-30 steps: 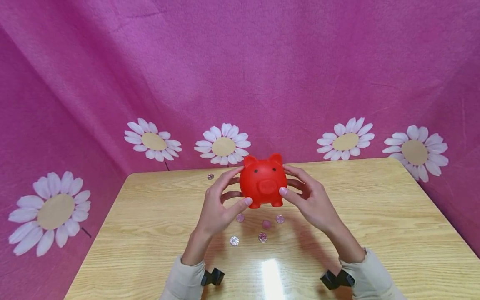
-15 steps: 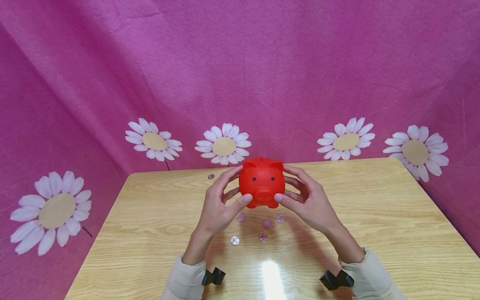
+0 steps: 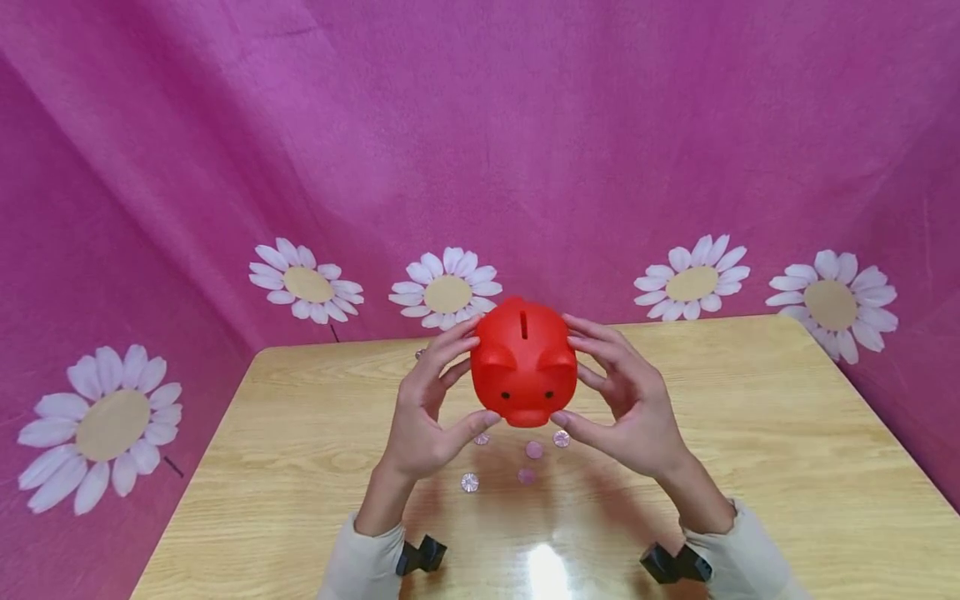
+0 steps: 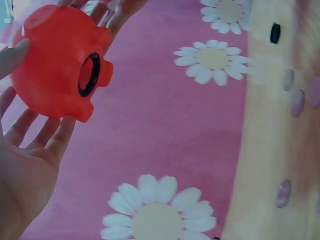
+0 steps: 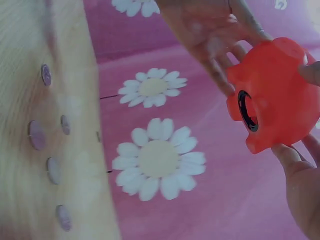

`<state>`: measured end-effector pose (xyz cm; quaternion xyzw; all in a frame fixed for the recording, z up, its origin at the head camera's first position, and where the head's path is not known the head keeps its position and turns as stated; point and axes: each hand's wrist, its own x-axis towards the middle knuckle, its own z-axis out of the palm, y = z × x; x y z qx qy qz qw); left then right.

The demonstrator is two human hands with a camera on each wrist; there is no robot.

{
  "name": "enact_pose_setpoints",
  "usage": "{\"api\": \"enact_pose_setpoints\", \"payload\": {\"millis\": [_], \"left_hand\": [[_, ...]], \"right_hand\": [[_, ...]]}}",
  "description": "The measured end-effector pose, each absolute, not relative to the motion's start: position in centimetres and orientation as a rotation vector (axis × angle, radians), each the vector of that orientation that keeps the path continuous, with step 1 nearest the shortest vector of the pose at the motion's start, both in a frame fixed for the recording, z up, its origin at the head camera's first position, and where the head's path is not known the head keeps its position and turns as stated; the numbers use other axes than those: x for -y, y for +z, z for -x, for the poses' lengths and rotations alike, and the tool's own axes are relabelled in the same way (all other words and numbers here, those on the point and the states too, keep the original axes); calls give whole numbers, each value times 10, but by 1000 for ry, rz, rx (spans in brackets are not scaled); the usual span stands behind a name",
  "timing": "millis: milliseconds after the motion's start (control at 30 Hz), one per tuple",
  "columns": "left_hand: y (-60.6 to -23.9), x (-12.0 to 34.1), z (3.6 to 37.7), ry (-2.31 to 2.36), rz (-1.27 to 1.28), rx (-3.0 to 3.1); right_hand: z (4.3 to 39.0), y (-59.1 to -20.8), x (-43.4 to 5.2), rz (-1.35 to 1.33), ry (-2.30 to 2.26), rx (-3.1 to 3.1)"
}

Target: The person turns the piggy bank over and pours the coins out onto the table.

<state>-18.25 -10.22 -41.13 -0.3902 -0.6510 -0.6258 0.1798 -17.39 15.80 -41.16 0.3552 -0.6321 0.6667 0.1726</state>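
Red piggy bank (image 3: 524,367) held in the air over the far middle of the wooden table (image 3: 750,433), snout tipped down toward the camera, coin slot (image 3: 523,326) on top facing up. Left hand (image 3: 427,408) cups its left flank, fingers spread and lightly curled onto the body, thumb tip under the snout side; right hand (image 3: 626,400) mirrors this on the other flank, fingers apart, thumb low at the front. In the left wrist view the bank's (image 4: 57,65) underside shows a black-ringed round plug (image 4: 89,75), clear of the fingers (image 4: 47,137); same ring seen from the right wrist (image 5: 246,111). Small pale coins (image 3: 534,450) lie loose on the tabletop just below the bank, not touching it; one more coin sits near the far edge, partly hidden behind the left fingers. Open tabletop to either side of the hands, out to the left and right table edges; pink daisy-print backdrop (image 3: 480,150) rises straight from the far edge, close behind the bank. Near table edge cut off by the frame. Forearm sleeves cut off at the bottom. Wrist views blurred; coin faces unreadable.
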Motion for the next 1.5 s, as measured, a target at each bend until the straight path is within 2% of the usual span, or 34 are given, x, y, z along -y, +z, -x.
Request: {"api": "enact_pose_setpoints", "payload": {"millis": [333, 800, 1167, 1500], "left_hand": [[-415, 103, 185, -1790, 1074, 1909], [-417, 103, 185, -1743, 999, 2000], [-417, 104, 184, -1720, 844, 2209], [-416, 100, 182, -1771, 612, 2334]], "right_hand": [[180, -419, -159, -1029, 1916, 1789], [178, -419, -160, -888, 1917, 1957], [177, -417, -159, -612, 1910, 2182], [178, -418, -159, -578, 1795, 2329]]}}
